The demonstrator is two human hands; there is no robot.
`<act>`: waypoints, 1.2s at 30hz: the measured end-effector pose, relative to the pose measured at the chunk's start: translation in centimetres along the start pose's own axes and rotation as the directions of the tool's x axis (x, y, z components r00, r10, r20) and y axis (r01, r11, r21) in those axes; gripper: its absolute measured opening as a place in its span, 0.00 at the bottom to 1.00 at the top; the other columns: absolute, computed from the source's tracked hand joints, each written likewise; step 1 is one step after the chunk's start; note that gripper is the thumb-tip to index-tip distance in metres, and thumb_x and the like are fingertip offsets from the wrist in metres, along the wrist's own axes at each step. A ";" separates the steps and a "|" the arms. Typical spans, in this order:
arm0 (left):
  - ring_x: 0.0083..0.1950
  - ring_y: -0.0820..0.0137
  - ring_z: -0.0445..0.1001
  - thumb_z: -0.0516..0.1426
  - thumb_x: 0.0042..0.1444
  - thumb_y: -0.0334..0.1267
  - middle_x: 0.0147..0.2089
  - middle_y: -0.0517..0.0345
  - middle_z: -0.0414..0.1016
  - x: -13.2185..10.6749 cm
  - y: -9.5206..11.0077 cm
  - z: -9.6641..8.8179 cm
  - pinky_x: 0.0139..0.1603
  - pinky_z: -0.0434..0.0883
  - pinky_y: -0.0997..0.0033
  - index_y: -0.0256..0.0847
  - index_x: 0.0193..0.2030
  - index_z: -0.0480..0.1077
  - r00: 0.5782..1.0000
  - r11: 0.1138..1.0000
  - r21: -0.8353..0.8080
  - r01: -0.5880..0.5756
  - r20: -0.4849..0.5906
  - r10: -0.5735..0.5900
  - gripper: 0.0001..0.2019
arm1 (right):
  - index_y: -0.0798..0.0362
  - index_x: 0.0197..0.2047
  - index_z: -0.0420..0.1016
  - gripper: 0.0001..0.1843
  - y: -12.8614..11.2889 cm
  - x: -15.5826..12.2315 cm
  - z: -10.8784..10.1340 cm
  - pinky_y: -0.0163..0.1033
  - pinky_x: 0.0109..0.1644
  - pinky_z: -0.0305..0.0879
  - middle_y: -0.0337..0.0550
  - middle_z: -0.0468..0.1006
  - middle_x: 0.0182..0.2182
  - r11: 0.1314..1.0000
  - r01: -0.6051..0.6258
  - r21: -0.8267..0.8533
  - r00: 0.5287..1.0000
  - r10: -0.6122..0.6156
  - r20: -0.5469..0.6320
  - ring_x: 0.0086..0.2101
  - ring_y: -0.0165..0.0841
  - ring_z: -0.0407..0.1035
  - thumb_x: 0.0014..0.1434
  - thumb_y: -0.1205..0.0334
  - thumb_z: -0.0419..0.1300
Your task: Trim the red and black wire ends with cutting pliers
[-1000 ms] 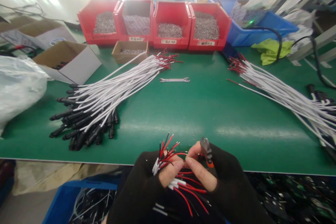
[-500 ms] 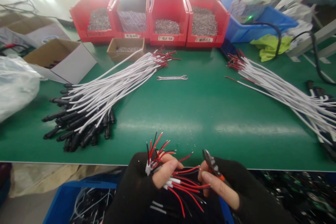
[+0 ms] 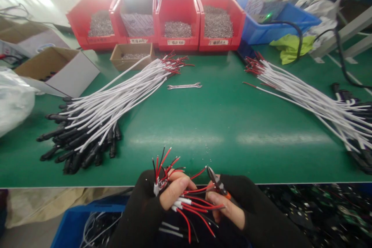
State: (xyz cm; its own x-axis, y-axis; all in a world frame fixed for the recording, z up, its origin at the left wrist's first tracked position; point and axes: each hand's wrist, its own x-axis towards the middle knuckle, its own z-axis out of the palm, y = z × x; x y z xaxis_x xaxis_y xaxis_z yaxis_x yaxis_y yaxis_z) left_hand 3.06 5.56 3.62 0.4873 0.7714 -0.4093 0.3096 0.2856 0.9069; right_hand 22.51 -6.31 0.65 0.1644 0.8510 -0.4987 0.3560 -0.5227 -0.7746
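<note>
My left hand (image 3: 162,199), in a black fingerless glove, grips a bundle of white cables with red and black wire ends (image 3: 174,186) at the near table edge. The wire tips fan up and to the right. My right hand (image 3: 232,209), also gloved, holds small cutting pliers with orange handles (image 3: 217,185). The plier jaws sit against a red wire sticking out of the bundle.
The green table (image 3: 221,124) carries a pile of white cables with black plugs (image 3: 99,112) on the left and another (image 3: 314,97) on the right. A wrench (image 3: 184,86) lies mid-table. Red bins (image 3: 162,23), cardboard boxes (image 3: 55,69) and a blue crate (image 3: 276,23) line the back.
The pliers pulled away to the right from the bundle, then came back against a red wire. The view shifted a little to the right.
</note>
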 end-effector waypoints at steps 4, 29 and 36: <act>0.28 0.69 0.78 0.61 0.58 0.37 0.25 0.63 0.82 0.1 0.2 0.1 0.31 0.72 0.77 0.44 0.25 0.83 1.000 0.999 -0.036 -0.007 -0.013 0.007 0.12 | 0.56 0.44 0.79 0.19 -0.9 0.4 -0.2 0.43 0.42 0.77 0.41 0.83 0.35 0.999 0.045 0.028 0.996 -0.046 0.070 0.35 0.35 0.79 0.69 0.47 0.61; 0.30 0.66 0.78 0.62 0.54 0.40 0.24 0.61 0.81 -0.2 0.6 0.6 0.36 0.73 0.72 0.44 0.23 0.82 0.995 0.997 -0.055 0.055 -0.078 -0.059 0.11 | 0.49 0.25 0.78 0.19 -3.9 0.4 0.1 0.35 0.30 0.74 0.40 0.83 0.25 0.992 0.092 0.087 0.993 -0.085 -0.079 0.28 0.38 0.78 0.62 0.48 0.63; 0.29 0.63 0.78 0.62 0.55 0.44 0.26 0.58 0.82 -0.3 -0.2 0.0 0.31 0.73 0.69 0.43 0.26 0.82 0.992 0.992 0.077 0.099 -0.082 -0.092 0.11 | 0.48 0.25 0.80 0.21 -3.7 0.3 0.2 0.36 0.31 0.74 0.39 0.81 0.22 0.992 0.124 0.008 0.988 -0.123 -0.099 0.27 0.37 0.77 0.64 0.47 0.61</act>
State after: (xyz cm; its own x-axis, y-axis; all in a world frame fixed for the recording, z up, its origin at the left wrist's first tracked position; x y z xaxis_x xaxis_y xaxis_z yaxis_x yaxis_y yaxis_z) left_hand 2.84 5.24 3.55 0.3876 0.7860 -0.4817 0.4180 0.3160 0.8517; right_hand 21.07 -4.12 3.33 0.2097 0.9095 -0.3590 0.3662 -0.4135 -0.8336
